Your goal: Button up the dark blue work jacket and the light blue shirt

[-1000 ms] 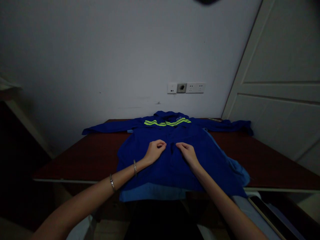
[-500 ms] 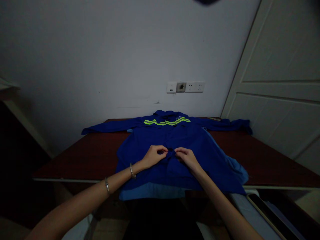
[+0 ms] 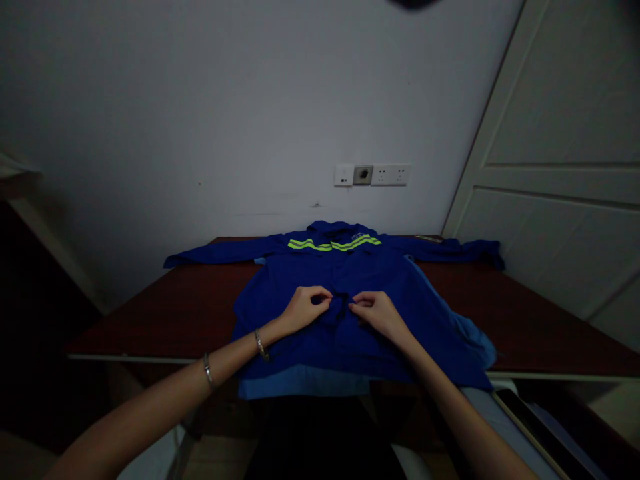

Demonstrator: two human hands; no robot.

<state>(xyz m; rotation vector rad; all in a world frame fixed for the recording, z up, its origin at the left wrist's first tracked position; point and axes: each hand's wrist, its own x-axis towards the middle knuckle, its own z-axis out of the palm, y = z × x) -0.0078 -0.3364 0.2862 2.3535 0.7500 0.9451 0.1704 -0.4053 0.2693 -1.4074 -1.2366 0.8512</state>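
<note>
A dark blue work jacket (image 3: 415, 313) with a yellow-green reflective stripe (image 3: 334, 244) lies spread on a dark red-brown table (image 3: 180, 313), sleeves stretched to both sides. My left hand (image 3: 303, 308) and my right hand (image 3: 379, 312) rest on the jacket's front near its middle, fingers curled and pinching the cloth at the front opening. The two hands are a few centimetres apart. Two bracelets ring my left wrist and forearm.
A grey wall with a row of sockets (image 3: 373, 175) stands behind the table. A white panelled door (image 3: 560, 187) is on the right. A flat dark object (image 3: 530, 420) lies low at the right, below the table's front edge.
Both hands slid a little nearer to me along the jacket's front and pinched the cloth; between the last two frames they barely shifted.
</note>
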